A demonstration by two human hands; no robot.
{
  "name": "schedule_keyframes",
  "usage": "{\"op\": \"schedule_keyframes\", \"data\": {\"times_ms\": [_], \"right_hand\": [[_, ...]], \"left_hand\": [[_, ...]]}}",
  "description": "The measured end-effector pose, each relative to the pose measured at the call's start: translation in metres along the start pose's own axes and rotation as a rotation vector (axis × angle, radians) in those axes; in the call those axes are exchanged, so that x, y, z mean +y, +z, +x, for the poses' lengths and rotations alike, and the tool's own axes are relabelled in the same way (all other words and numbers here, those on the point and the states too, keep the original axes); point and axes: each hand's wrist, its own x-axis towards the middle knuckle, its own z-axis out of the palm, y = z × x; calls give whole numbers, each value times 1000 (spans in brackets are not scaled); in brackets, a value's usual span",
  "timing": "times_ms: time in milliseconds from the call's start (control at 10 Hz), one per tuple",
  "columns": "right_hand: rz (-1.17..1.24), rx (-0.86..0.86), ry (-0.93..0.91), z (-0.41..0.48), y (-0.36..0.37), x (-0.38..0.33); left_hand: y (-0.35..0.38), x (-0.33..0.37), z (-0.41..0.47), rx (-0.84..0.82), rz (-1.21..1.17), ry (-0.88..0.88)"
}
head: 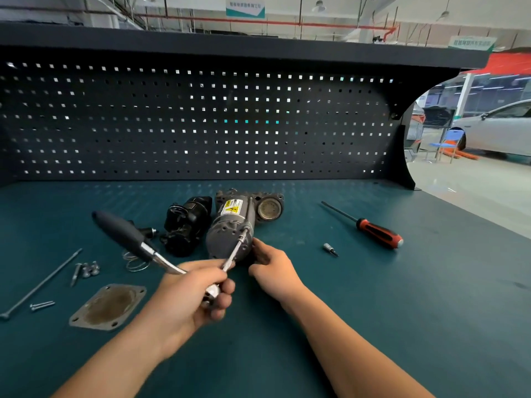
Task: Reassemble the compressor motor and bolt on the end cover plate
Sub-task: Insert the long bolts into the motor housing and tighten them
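Teal workbench top [373, 311] is backed by a dark perforated panel [172, 119]; a workshop hall with a white car [500, 130] is seen at right. Compressor motor [230, 225], grey, is laid at bench centre, its near end held by the curled fingers of the right hand [273, 274]. Ratchet [123, 234] is gripped at its head by the left hand [189, 297], its extension set against the motor. End cover plate [107, 307] is laid apart, near left. Screwdriver [376, 231] and small bit [329, 248] are placed at right.

Both forearms reached toward the compressor motor [230, 222]. The left hand [195, 294] curled round a ratchet wrench [126, 235] at its head; the right hand [273, 272] gripped the motor's near end.
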Motion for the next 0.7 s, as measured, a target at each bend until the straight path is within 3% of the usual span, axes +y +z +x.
{"op": "schedule_keyframes", "data": {"times_ms": [200,300,400,500,600,700], "right_hand": [[89,-174,45,-3,12,-1],[41,-180,15,1,16,-2],[18,-177,4,3,18,-2],[12,-160,-20,4,21,2],[17,-142,-28,4,22,3],[9,-141,-47,5,22,4]], "left_hand": [[-39,26,4,27,756,184],[-39,22,0,98,1428,413],[-35,8,-2,172,1834,565],[-40,3,-4,138,1471,421],[-52,-11,-6,-55,181,-173],[-55,-22,-13,-206,-601,-277]]}}
